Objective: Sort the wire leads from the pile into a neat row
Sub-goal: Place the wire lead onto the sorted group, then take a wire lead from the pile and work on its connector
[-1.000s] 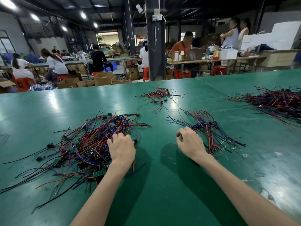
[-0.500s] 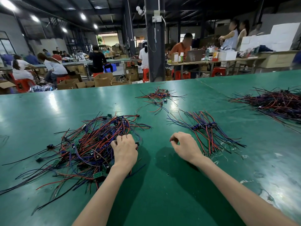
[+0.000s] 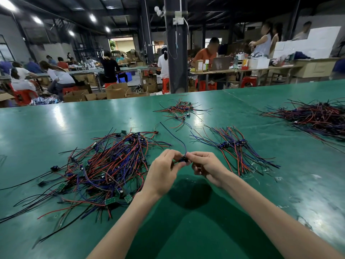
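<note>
- Where the two hands meet just below the middle of the frame, they hold one wire lead (image 3: 173,135) between them, lifted clear of the green table (image 3: 186,230).
- The left hand (image 3: 164,169) pinches the lead's small dark connector (image 3: 183,160) between thumb and fingertips.
- The right hand (image 3: 207,167) pinches the same connector from the other side, its remaining fingers curled in toward the palm.
- From the connector a thin blue-and-dark wire rises and slants toward the upper left, its free end in the air.
- The pile (image 3: 112,165) lies at centre left, just beside the left hand: a loose tangle of red, blue and black leads with dark connectors and small green boards mixed in, and long black strands trailing to the left edge of the frame.
- The neat row (image 3: 233,144) lies right of centre, near the right hand, its blue connectors lined up side by side and the wires fanning out above and below them.
- A small scatter of leads (image 3: 181,109) sits farther up the table, near the middle.
- A large dark heap of leads (image 3: 317,116) fills the right edge.
- Across the top of the frame, people sit at long tables among cardboard boxes (image 3: 115,90) and red stools (image 3: 248,81), with a dark pillar (image 3: 175,53) at top centre and a laptop (image 3: 221,63) to its right.
</note>
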Demonstrator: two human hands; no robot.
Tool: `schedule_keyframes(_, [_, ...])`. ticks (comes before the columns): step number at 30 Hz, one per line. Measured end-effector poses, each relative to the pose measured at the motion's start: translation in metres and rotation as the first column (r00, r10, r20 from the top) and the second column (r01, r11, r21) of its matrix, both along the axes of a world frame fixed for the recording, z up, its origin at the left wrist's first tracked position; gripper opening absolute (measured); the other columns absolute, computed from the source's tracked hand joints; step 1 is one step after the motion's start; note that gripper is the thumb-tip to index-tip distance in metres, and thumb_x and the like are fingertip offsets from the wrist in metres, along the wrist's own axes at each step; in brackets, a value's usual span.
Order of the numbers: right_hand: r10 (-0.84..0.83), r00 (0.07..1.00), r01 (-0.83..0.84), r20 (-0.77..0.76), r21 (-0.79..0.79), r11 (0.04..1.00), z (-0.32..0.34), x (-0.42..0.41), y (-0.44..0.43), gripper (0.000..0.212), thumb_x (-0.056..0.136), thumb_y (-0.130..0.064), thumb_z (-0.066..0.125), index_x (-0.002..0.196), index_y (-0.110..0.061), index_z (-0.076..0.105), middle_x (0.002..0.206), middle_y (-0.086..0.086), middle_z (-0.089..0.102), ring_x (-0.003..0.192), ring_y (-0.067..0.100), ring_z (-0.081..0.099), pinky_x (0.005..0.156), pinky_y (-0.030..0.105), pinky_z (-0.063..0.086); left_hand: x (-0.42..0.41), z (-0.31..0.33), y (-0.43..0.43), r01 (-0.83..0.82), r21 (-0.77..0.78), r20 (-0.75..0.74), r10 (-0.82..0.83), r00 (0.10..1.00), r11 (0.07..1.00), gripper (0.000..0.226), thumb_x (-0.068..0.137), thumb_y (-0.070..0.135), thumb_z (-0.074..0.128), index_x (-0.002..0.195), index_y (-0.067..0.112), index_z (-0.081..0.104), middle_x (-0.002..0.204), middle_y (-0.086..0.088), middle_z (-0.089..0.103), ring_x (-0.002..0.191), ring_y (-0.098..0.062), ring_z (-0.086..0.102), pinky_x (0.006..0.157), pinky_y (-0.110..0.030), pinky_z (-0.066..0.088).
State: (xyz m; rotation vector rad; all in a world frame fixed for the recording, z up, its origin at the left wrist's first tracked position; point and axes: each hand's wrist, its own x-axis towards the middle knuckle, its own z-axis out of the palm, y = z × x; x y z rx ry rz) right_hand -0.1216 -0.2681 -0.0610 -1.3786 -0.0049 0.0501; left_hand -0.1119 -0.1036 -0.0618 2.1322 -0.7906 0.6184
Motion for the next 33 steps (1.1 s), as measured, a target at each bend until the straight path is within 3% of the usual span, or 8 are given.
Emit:
schedule_keyframes(2, [0.009, 1.000, -0.008, -0.016, 0.062, 0.998, 0.003, -0.001, 0.000, 0.012, 0.089, -0.010, 0.061, 0.081, -0.004, 0.067, 0.063, 0.002, 0.060, 0.044, 0.007, 0.041, 0.043, 0.016, 0.030, -0.003, 0.000, -0.004, 0.040, -0.071, -0.091, -0.046, 0.995, 0.997, 0.016, 0.082, 0.014, 0.073, 0.095, 0.010, 0.065, 0.085, 0.004, 0.063, 0.072, 0.000, 0.055, 0.070, -0.015, 0.046])
schedule_keyframes(5, [0.013, 0.997, -0.005, -0.070, 0.112, 0.994, 0.005, -0.002, -0.001, 0.010, 0.087, -0.008, 0.062, 0.079, -0.003, 0.065, 0.060, 0.002, 0.057, 0.045, 0.007, 0.041, 0.042, 0.015, 0.032, -0.006, 0.002, -0.007, 0.049, -0.213, -0.323, -0.117, 0.939, 0.976, 0.016, 0.081, 0.010, 0.074, 0.092, 0.014, 0.064, 0.082, -0.002, 0.065, 0.057, -0.011, 0.060, 0.061, -0.030, 0.056])
schedule_keyframes(9, [0.018, 0.993, -0.001, -0.117, 0.145, 0.989, 0.007, 0.000, -0.003, 0.011, 0.084, -0.008, 0.063, 0.074, -0.007, 0.066, 0.060, 0.001, 0.055, 0.045, 0.006, 0.044, 0.046, 0.015, 0.040, -0.009, 0.010, -0.008, 0.045, -0.527, -0.606, -0.412, 0.680, 0.849, 0.011, 0.087, -0.006, 0.061, 0.091, 0.004, 0.060, 0.085, -0.015, 0.062, 0.056, -0.016, 0.063, 0.058, -0.033, 0.059])
schedule_keyframes(14, [0.029, 0.984, 0.014, -0.174, 0.241, 0.970, 0.008, 0.003, -0.007, 0.013, 0.081, -0.012, 0.064, 0.070, -0.008, 0.069, 0.063, 0.000, 0.061, 0.046, 0.005, 0.047, 0.048, 0.013, 0.045, -0.013, 0.017, -0.010, -0.062, -0.755, -0.621, -0.681, 0.387, 0.653, 0.018, 0.089, -0.018, 0.044, 0.097, -0.007, 0.055, 0.084, -0.015, 0.060, 0.067, -0.024, 0.069, 0.067, -0.034, 0.060])
schedule_keyframes(18, [0.080, 0.970, -0.032, -0.230, 0.205, 0.978, 0.008, 0.003, -0.008, 0.012, 0.083, -0.013, 0.062, 0.074, -0.007, 0.067, 0.062, 0.001, 0.060, 0.048, 0.009, 0.046, 0.049, 0.021, 0.050, -0.016, 0.017, -0.009, -0.101, -0.748, -0.657, -0.710, 0.253, 0.656, 0.016, 0.088, -0.019, 0.044, 0.093, -0.006, 0.050, 0.072, -0.015, 0.070, 0.071, -0.027, 0.071, 0.069, -0.036, 0.060])
schedule_keyframes(22, [0.152, 0.946, -0.114, -0.286, 0.146, 0.983, 0.008, 0.002, -0.008, 0.008, 0.073, -0.017, 0.067, 0.070, -0.010, 0.069, 0.064, 0.001, 0.060, 0.055, 0.013, 0.048, 0.052, 0.024, 0.050, -0.016, 0.015, -0.010, -0.060, -0.656, -0.735, -0.618, 0.278, 0.753, 0.007, 0.090, -0.004, 0.054, 0.084, -0.001, 0.053, 0.084, -0.018, 0.069, 0.070, -0.024, 0.070, 0.070, -0.034, 0.060])
schedule_keyframes(26, [0.229, 0.935, -0.226, -0.272, 0.043, 0.973, 0.008, -0.001, -0.009, 0.016, 0.061, -0.024, 0.071, 0.073, -0.015, 0.067, 0.071, 0.001, 0.063, 0.059, 0.011, 0.052, 0.058, 0.023, 0.038, -0.011, 0.012, -0.011, -0.082, -0.562, -0.767, -0.481, 0.425, 0.823, 0.021, 0.096, 0.026, 0.053, 0.087, 0.007, 0.057, 0.081, -0.008, 0.064, 0.059, -0.014, 0.059, 0.062, -0.029, 0.056])
schedule_keyframes(33, [0.343, 0.908, -0.355, -0.241, -0.005, 0.935, 0.006, -0.003, -0.008, 0.021, 0.066, -0.027, 0.069, 0.085, -0.018, 0.066, 0.081, 0.004, 0.057, 0.063, 0.012, 0.045, 0.057, 0.024, 0.030, -0.009, 0.010, -0.009, -0.131, -0.605, -0.723, -0.473, 0.503, 0.785, 0.016, 0.090, 0.018, 0.062, 0.083, 0.007, 0.070, 0.082, -0.008, 0.061, 0.056, -0.009, 0.047, 0.052, -0.017, 0.048])
